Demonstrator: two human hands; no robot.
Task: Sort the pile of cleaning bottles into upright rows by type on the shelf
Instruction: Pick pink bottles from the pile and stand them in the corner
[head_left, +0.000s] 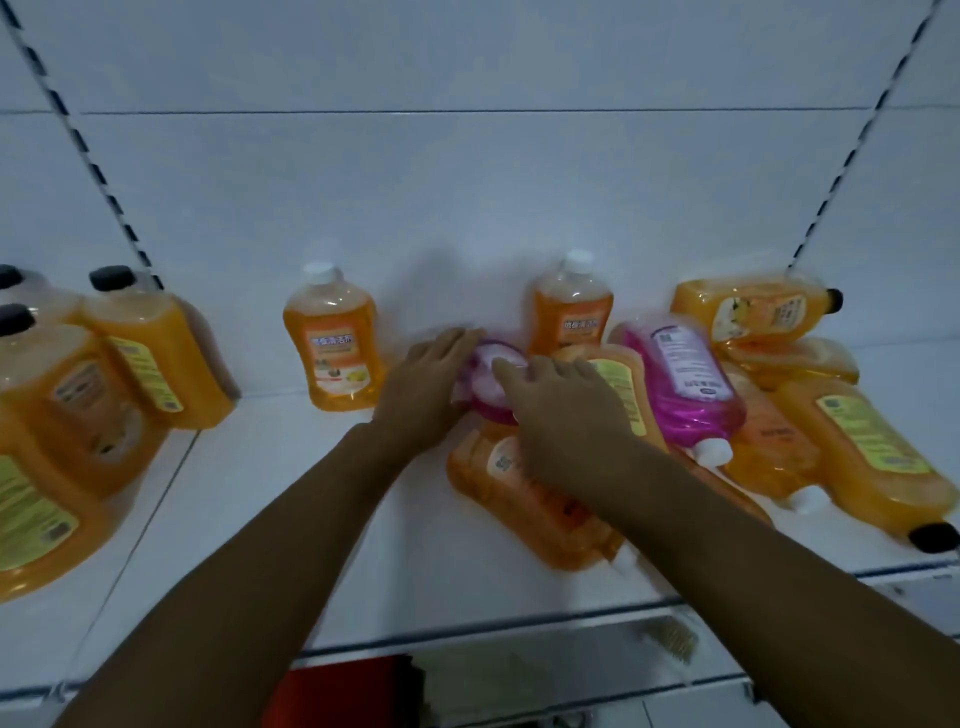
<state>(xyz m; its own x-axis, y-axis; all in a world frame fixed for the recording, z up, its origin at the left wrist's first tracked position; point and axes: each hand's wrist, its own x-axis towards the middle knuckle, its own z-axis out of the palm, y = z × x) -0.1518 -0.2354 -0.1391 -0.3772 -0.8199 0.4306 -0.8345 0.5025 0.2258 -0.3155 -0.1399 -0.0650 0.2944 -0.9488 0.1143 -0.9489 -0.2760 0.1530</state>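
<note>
Both hands (498, 389) on pink bottle (491, 387)

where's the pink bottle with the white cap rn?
Head view, right of centre: the pink bottle lies tilted in the pile, cap toward the shelf front, just right of the right hand, atop orange bottles.

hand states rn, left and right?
Left hand: fingers fairly straight, resting against the pink bottle, not clearly gripping.
Right hand: fingers spread and relaxed, touching the same pink bottle; no clear grip.
</note>
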